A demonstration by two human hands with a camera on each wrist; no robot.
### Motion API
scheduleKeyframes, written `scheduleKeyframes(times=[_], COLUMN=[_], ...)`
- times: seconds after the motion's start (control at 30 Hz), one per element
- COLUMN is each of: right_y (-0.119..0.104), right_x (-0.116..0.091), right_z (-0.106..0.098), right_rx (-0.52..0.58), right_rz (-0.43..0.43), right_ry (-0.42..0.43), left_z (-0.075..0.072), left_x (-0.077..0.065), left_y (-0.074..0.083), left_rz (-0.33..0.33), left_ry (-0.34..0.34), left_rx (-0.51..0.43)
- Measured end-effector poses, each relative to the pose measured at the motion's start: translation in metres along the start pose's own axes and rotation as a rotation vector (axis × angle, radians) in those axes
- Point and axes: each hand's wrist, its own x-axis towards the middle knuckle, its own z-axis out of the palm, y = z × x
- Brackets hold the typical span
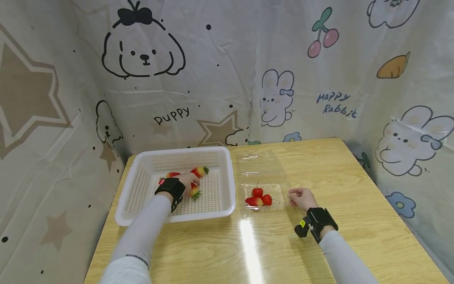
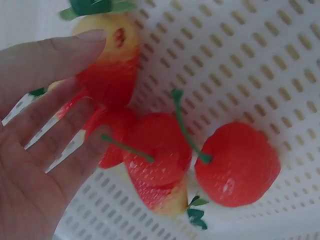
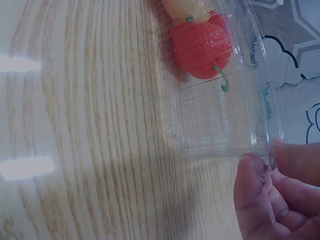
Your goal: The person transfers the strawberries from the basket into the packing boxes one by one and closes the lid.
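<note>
My left hand [image 1: 188, 182] reaches down into the white plastic basket [image 1: 228, 197]. In the left wrist view its thumb lies over a red-and-yellow strawberry [image 2: 112, 75], with the fingers extended beside it. Two red cherries with green stems, one a cherry [image 2: 240, 165] lying apart, are close by, and another strawberry [image 2: 170, 200] is partly under the nearer cherry. My right hand [image 1: 302, 198] pinches the rim corner of a clear plastic clamshell box [image 3: 200, 122] between thumb and fingers. Inside the box are a strawberry [image 1: 253, 201] and two cherries, including a cherry [image 1: 257, 192] at the back.
The box's transparent lid [image 1: 262, 163] lies folded back on the wooden table [image 1: 319, 165]. Basket and box stand side by side, the basket on the left. A printed curtain [image 1: 220, 79] hangs behind the table and along both sides.
</note>
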Motion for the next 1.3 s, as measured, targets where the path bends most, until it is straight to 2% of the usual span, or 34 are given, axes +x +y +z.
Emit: scheduleKeyframes(times=[0.23,0.37,0.47,0.63,0.7,0.73,0.83,0.87,0.9,0.97,1.0,1.07,1.13,1.23,1.3], right_y=[0.001,0.002,0.003,0.005,0.006,0.006,0.005,0.005,0.005,0.004,0.004,0.004,0.004,0.003,0.003], right_x=[0.0,0.0,0.001,0.005,0.005,0.005,0.004,0.004,0.004,0.004,0.004,0.003,0.003,0.002,0.001], right_z=[0.0,-0.001,-0.001,0.0,-0.001,-0.001,-0.001,-0.001,-0.001,-0.002,-0.002,-0.002,-0.002,-0.002,-0.002], right_rx=[0.005,-0.001,-0.007,-0.019,-0.016,-0.011,-0.008,-0.005,-0.004,-0.001,0.002,0.004,0.005,0.003,0.005], right_rz=[-0.006,-0.011,-0.01,-0.004,-0.007,-0.006,-0.013,-0.015,-0.018,-0.02,-0.021,-0.022,-0.02,-0.019,-0.018], right_ry=[0.002,0.006,0.009,0.011,0.011,0.012,0.008,0.007,0.004,0.002,0.0,-0.002,-0.001,-0.002,-0.002], left_z=[0.004,0.006,0.008,0.009,0.006,0.006,0.007,0.015,0.022,0.023,0.018,0.007,-0.021,-0.045,-0.056], left_x=[-0.012,-0.008,-0.002,0.004,0.0,0.003,0.011,0.03,0.053,0.073,0.078,0.083,0.052,0.026,0.02], left_y=[0.012,0.012,0.009,0.008,0.012,0.012,0.005,-0.012,-0.03,-0.04,-0.038,-0.029,0.016,0.056,0.076], left_rz=[-0.003,0.033,0.044,-0.002,0.016,0.016,0.119,0.215,0.268,0.308,0.312,0.313,0.226,0.281,0.312], left_ry=[0.049,0.071,0.061,0.042,0.059,0.057,0.099,0.15,0.183,0.212,0.223,0.257,0.237,0.306,0.343], left_rx=[-0.035,0.005,-0.001,-0.01,0.007,-0.002,0.015,-0.014,-0.042,-0.041,-0.059,-0.087,-0.067,-0.055,-0.031])
